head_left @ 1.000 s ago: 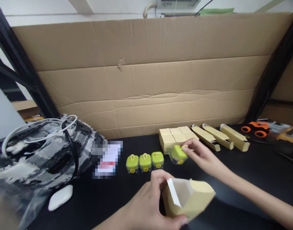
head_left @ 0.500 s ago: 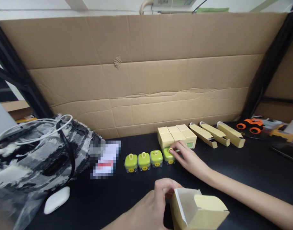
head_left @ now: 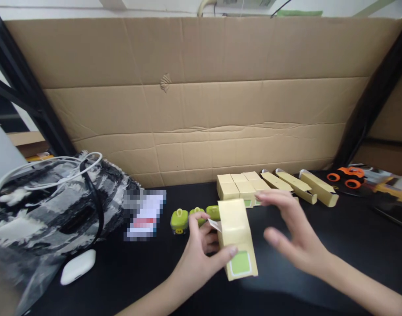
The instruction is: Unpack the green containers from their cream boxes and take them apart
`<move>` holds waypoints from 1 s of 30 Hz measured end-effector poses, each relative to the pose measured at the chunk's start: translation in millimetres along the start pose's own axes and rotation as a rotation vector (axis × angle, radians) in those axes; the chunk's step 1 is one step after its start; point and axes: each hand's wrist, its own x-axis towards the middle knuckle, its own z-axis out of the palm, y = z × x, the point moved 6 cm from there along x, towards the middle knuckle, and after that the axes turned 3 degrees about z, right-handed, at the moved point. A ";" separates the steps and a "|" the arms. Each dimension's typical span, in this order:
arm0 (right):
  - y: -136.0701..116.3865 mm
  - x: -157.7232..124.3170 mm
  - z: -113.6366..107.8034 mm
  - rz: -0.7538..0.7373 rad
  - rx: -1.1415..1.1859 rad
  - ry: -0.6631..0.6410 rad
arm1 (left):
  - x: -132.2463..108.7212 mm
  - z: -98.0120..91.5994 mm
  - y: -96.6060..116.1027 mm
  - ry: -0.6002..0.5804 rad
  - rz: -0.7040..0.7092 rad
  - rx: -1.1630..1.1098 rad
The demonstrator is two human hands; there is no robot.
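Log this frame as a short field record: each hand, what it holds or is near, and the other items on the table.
left hand: grips a small yellow carton, flap open
right hand: open, empty, just right of the carton
green containers: row behind the carton, partly hidden
closed cartons: cluster by the cardboard wall
flat cartons: three, right of the cluster
far left: patterned bag, white cable, earbud case

The left hand grips a yellow carton (green label showing); the right hand hovers beside it.
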 end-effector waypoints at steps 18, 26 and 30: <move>-52.8 -12.5 16.2 -0.475 -0.325 -0.034 | -10.6 8.5 9.1 0.204 -0.349 -0.422; -67.6 -26.5 20.8 -0.654 -0.330 -0.005 | -10.9 -4.0 8.6 0.455 -0.350 -0.299; -69.4 -23.5 16.8 -0.654 -0.353 0.035 | -9.1 -7.3 9.6 0.496 -0.299 -0.240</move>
